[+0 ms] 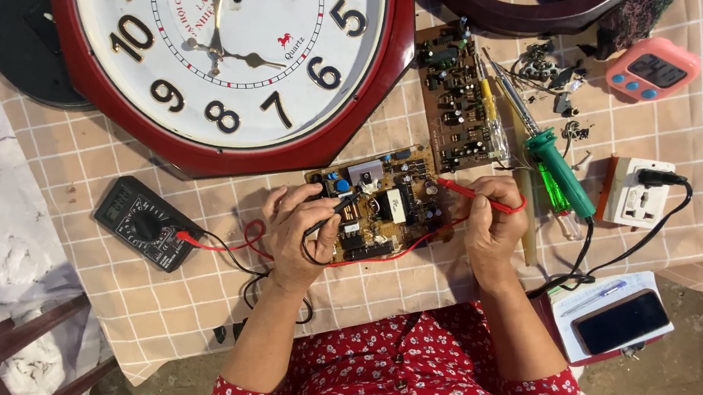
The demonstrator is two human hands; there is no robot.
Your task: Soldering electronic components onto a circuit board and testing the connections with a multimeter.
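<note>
Right now my left hand (300,225) grips the black probe (335,211) and my right hand (492,222) pinches the red probe (477,195), both tips resting on the circuit board (385,205) that lies on the checked cloth of the surface (106,286), just below the big red wall clock (229,51). The leads already run to the black multimeter (146,222) at my left, so I judge the probing is under way. The green-handled soldering iron (562,169) lies untouched beside the second board (458,97), so any repair looks still ahead.
</note>
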